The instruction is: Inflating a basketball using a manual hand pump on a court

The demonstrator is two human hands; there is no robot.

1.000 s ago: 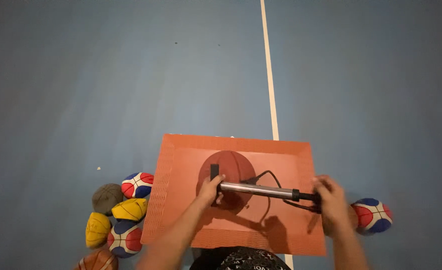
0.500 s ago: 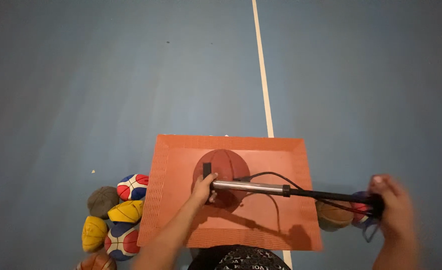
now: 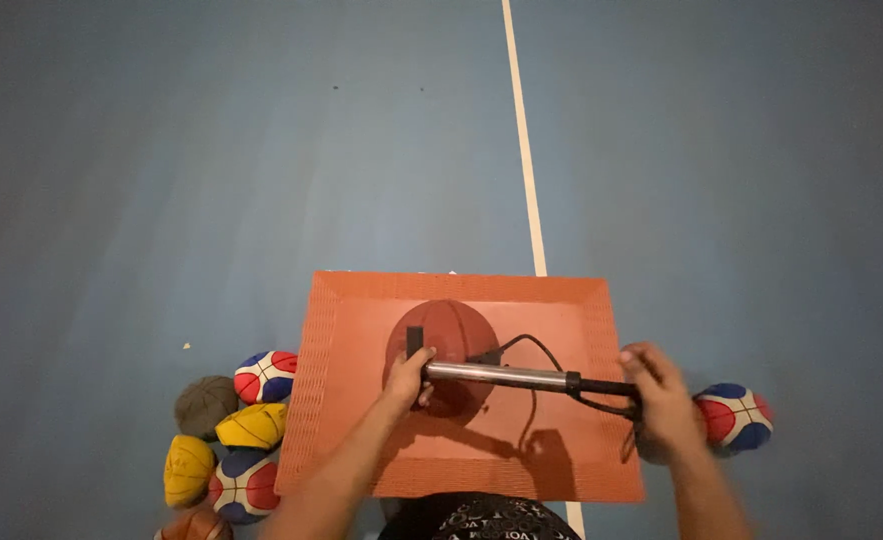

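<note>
- Gripping the pump at both ends: left hand curled around the barrel's foot end, right hand closed over the handle, rod partly out.
- Lying flat over the brown ball, on the orange mat, hose looping back to it.
- Risking a kinked hose or a needle slipping out, judging by the sideways pull; ball possibly rolling under the barrel.
- Crowding the right hand: a red-white-blue ball touching it.
- Sitting left of the mat, clear of the hands: a heap of limp balls.
- Running away beyond the mat: a white line on blue floor.
</note>
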